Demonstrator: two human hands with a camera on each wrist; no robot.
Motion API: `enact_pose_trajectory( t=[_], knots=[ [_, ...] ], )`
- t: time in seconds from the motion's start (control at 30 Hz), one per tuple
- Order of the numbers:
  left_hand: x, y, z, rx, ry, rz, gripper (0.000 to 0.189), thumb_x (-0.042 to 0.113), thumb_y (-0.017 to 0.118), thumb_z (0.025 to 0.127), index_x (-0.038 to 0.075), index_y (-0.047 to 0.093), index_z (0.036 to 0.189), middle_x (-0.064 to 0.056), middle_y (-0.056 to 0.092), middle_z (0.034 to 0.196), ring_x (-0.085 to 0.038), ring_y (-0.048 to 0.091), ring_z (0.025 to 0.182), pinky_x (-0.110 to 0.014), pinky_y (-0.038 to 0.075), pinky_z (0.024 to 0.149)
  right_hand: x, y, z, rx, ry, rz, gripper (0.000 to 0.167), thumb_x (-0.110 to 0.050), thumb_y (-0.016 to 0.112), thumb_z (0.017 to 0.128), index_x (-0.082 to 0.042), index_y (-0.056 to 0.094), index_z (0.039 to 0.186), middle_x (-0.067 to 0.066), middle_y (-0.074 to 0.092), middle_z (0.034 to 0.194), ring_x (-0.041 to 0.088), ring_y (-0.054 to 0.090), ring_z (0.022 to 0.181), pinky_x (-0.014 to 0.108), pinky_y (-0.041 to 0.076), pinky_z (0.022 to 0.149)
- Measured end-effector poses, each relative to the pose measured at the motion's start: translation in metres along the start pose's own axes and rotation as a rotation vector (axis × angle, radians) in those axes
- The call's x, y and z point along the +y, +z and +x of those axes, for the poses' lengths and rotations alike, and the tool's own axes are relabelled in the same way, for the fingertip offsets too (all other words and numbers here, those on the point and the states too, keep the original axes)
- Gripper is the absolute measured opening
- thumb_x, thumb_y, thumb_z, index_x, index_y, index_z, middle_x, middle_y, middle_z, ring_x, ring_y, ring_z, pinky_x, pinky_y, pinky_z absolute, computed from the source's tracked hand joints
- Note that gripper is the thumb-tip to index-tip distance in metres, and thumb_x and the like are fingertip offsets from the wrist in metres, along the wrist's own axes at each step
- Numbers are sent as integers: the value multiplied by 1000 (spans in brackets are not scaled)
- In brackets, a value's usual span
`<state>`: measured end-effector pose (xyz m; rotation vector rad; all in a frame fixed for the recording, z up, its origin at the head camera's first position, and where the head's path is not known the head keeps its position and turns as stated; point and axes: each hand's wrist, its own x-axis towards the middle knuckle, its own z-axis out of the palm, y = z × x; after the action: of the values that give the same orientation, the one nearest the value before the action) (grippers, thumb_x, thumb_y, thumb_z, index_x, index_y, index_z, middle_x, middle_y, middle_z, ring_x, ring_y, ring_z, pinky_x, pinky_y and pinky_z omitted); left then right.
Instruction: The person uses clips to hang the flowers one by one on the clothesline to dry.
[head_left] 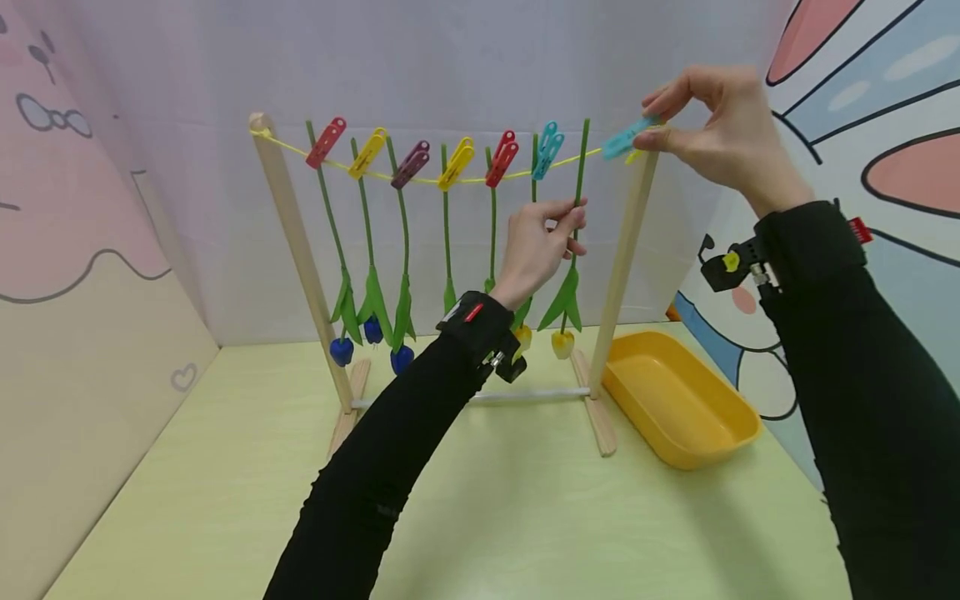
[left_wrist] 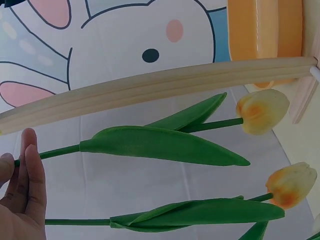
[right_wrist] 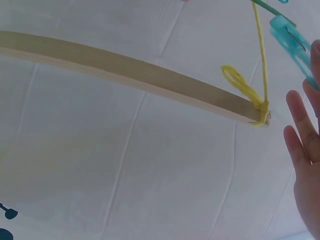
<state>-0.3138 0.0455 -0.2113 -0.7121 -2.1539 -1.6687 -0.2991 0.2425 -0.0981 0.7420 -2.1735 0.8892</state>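
Note:
An artificial yellow tulip [left_wrist: 262, 111] hangs head down, its green stem pinched between the thumb and fingers of my left hand [head_left: 534, 242]. The stem's top rises past the yellow cord [head_left: 297, 151], close to it; whether they touch I cannot tell. My right hand [head_left: 731, 137] pinches a light-blue clothespin [head_left: 624, 142] by its handle end, beside the top of the right wooden post [head_left: 628, 242]. In the right wrist view, the same clothespin [right_wrist: 291, 41] appears near a green stem tip. Another yellow tulip [left_wrist: 291, 185] hangs beside the held one.
Red, yellow, purple and blue clothespins [head_left: 453, 164] hold several upside-down tulips on the cord, some with blue heads [head_left: 341, 352]. The left post [head_left: 300, 250] stands on a wooden foot. An orange-yellow plastic basin [head_left: 686, 404] sits right of the rack on the table [head_left: 525, 517].

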Motion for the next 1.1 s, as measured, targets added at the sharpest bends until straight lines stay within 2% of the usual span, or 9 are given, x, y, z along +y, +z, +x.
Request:
enact_pose_trajectory(
  t=[0.1, 0.17, 0.23, 0.4, 0.6, 0.8, 0.93, 1.1],
  knots=[
    [1, 0, 1, 14, -14, 16, 34, 16, 57, 102, 4, 66, 132, -13, 72, 105, -20, 72, 69, -20, 58, 68, -6, 0, 8, -22, 7, -57, 23, -5, 76, 88, 12, 68, 103, -37, 55, 81, -6, 49, 96, 22, 40, 102],
    [2, 1, 0, 26, -23, 31, 33, 16, 57, 102, 5, 66, 132, -12, 72, 106, -19, 72, 67, -20, 57, 66, -9, 0, 12, -45, 11, -91, 24, -6, 76, 89, 12, 68, 102, -37, 52, 78, -4, 48, 90, 20, 39, 91],
    [2, 2, 0, 40, -25, 38, 32, 16, 58, 102, 5, 67, 131, -13, 72, 105, -19, 71, 64, -20, 56, 62, -11, 0, 15, -70, 8, -119, 24, -7, 76, 89, 12, 67, 101, -36, 50, 77, -3, 47, 86, 18, 38, 86],
    [3, 5, 1, 51, -17, 69, 31, 16, 58, 103, 3, 68, 129, -14, 73, 105, -18, 70, 59, -21, 54, 57, -11, 0, 20, -122, 10, -141, 23, -9, 74, 90, 12, 66, 97, -37, 51, 77, -7, 50, 79, 15, 38, 81],
    [4, 6, 0, 50, -30, 97, 31, 18, 58, 103, 4, 69, 128, -13, 74, 107, -17, 69, 58, -20, 52, 54, -9, 0, 25, -156, 39, -158, 24, -11, 73, 92, 11, 66, 99, -35, 51, 75, -6, 50, 76, 15, 38, 78],
    [5, 6, -1, 54, -17, 84, 30, 17, 58, 103, 2, 69, 127, -14, 73, 106, -22, 71, 61, -20, 53, 54, -11, 2, 30, -172, 60, -179, 26, -11, 70, 94, 12, 66, 106, -32, 48, 75, 0, 47, 77, 13, 37, 78],
    [4, 7, -2, 68, -10, 61, 29, 16, 59, 102, 1, 69, 126, -16, 73, 104, -26, 72, 62, -21, 52, 52, -12, 2, 32, -173, 60, -162, 23, -8, 68, 95, 12, 66, 106, -30, 50, 76, -2, 48, 76, 13, 38, 78],
    [5, 8, -2, 69, -5, 72, 29, 15, 59, 102, 1, 70, 125, -16, 73, 104, -24, 71, 60, -21, 53, 53, -12, 2, 34, -182, 65, -162, 24, -10, 70, 94, 11, 67, 106, -30, 51, 75, -1, 48, 75, 14, 38, 77]
  ],
)
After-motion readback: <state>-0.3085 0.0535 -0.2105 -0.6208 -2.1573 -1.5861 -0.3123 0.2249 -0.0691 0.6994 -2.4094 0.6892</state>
